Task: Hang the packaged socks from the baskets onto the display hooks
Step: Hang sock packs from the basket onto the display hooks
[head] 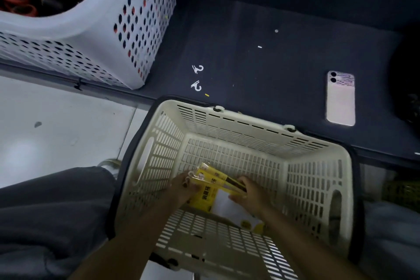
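A cream plastic basket (318, 179) stands in front of me with both my hands down inside it. My left hand (185, 186) grips the hook end of a small stack of yellow sock packs (216, 177). At the other end of the same stack, my right hand (248, 193) holds the packs. One more yellow and white pack (229, 207) lies on the basket floor under them. No display hooks are in view.
A white perforated basket (141, 36) full of dark and red items sits at the top left on a dark shelf (261, 63). Two loose white plastic hooks (197, 77) and a phone (341, 98) lie on that shelf. My grey trouser leg (50, 211) is at the left.
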Motion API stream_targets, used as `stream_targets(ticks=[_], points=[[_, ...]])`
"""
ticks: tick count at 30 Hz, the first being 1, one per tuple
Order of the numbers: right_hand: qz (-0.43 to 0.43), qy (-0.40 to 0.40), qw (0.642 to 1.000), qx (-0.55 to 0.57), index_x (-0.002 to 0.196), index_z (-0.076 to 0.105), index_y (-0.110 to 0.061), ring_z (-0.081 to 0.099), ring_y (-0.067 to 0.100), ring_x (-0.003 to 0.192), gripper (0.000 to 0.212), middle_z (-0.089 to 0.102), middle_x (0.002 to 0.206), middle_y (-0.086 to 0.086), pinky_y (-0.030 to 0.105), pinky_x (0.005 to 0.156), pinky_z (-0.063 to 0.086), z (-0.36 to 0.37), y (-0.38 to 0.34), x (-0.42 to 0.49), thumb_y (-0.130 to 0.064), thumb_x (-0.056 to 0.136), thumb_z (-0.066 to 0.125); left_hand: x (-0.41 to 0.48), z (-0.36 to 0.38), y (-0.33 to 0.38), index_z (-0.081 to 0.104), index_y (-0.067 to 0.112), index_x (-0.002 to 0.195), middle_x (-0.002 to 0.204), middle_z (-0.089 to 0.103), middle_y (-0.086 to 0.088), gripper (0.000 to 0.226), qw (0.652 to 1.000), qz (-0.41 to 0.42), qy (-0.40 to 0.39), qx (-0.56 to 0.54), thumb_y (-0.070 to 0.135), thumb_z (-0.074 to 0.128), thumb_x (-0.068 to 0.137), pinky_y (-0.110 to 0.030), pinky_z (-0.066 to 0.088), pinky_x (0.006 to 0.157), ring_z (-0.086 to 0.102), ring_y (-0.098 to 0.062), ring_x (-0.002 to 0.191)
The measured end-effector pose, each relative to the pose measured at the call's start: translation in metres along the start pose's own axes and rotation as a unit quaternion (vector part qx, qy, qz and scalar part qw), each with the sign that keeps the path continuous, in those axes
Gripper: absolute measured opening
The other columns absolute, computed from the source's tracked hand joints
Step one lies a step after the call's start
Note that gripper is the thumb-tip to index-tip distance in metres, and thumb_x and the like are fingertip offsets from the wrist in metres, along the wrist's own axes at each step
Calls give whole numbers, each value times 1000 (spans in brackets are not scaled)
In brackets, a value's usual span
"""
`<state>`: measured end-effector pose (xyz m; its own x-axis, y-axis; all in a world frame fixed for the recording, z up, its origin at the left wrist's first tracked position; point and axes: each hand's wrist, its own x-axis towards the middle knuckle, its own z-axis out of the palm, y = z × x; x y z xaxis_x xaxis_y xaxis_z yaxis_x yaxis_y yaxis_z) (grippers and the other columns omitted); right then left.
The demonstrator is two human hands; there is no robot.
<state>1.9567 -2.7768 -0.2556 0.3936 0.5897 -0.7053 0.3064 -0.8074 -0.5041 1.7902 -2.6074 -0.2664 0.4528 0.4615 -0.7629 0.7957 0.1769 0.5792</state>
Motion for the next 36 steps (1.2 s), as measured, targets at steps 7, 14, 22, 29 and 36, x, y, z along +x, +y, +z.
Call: stream_targets(ticks=[7, 14, 22, 29, 36], points=[[20, -150, 988, -2, 67, 47, -23, 49, 10, 63, 35, 46, 68, -4, 24, 52, 29, -9, -3, 0, -42, 80, 73, -15, 8, -7, 54, 29, 77, 73, 58, 13, 34, 1000, -7, -12, -5, 1, 72, 78, -9, 45, 50, 60, -1, 67], [-23, -139, 983, 121, 94, 63, -19, 57, 7, 81, 18, 63, 90, -2, 25, 68, 42, -37, -13, -25, -25, 82, 74, -32, -8, 30, 67, 13, 97, 83, 69, 3, 23, 995, 38, -67, -61, 0, 72, 79, -20, 53, 59, 66, -11, 74], [-90, -110, 962, 233, 114, 62, -9, 68, 9, 88, 29, 70, 108, 3, 23, 77, 54, -135, -69, -94, -11, 86, 68, -93, -75, 146, 68, 29, 97, 98, 71, 7, 28, 990, 110, -79, -40, 36, 80, 72, -16, 51, 70, 69, -4, 84], [-212, 23, 914, 345, 109, 65, -13, 70, 23, 89, 46, 73, 103, 11, 31, 74, 55, -214, -132, -181, -33, 69, 76, -197, -104, 250, 61, 21, 114, 100, 72, 3, 48, 888, 338, -51, -307, 26, 71, 68, -27, 57, 68, 68, -14, 85], [-306, 155, 849, 403, 120, 56, -17, 71, 17, 92, 57, 73, 107, 1, 26, 71, 57, -237, -171, -236, -32, 68, 75, -251, -61, 302, 68, 22, 110, 111, 72, 1, 50, 875, 394, -76, -269, 47, 69, 67, -35, 51, 86, 68, -17, 102]])
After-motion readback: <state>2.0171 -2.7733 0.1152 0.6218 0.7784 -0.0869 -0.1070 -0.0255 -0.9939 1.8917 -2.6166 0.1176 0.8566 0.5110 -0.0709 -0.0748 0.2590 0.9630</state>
